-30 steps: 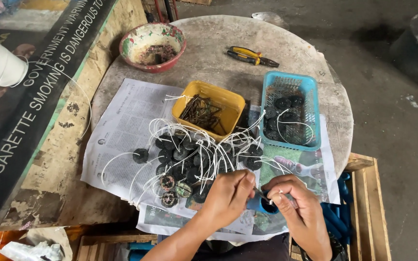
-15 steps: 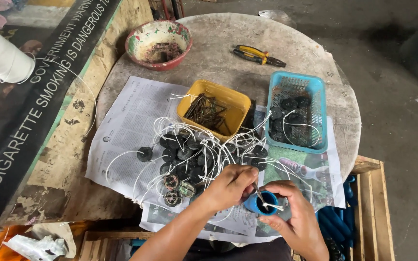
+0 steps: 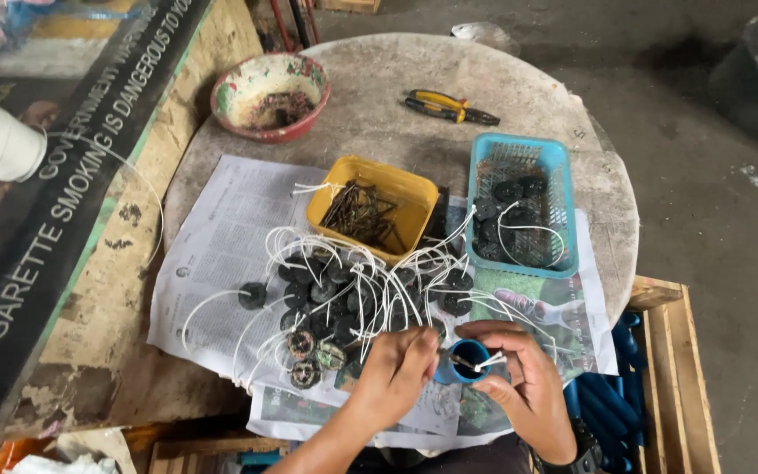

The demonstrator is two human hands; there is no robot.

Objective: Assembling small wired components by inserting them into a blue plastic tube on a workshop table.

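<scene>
1. The right hand [image 3: 532,386] has its fingers [image 3: 504,335] curled and clamped around a small blue plastic cylinder [image 3: 465,362], held just above the near edge of the surface.
2. The left hand [image 3: 396,373] has its fingertips pinched together on a thin dark pin [image 3: 460,360] at the cylinder's open mouth; short white wire ends [image 3: 489,358] stick out beside it.
3. The step in hand looks like fitting a wired piece into the cylinder; the next move would seem to call for a steady, straight push while the right hand holds firm.
4. Just beyond lies a heap of black round discs with white wires [image 3: 353,294] on spread newspaper [image 3: 221,254].
5. Farther out stand a yellow plastic tray of rusty nails [image 3: 372,211], a blue plastic basket [image 3: 519,206], yellow-handled pliers [image 3: 449,107] and a worn red-rimmed bowl [image 3: 271,95] on the round stone surface [image 3: 379,70].
</scene>
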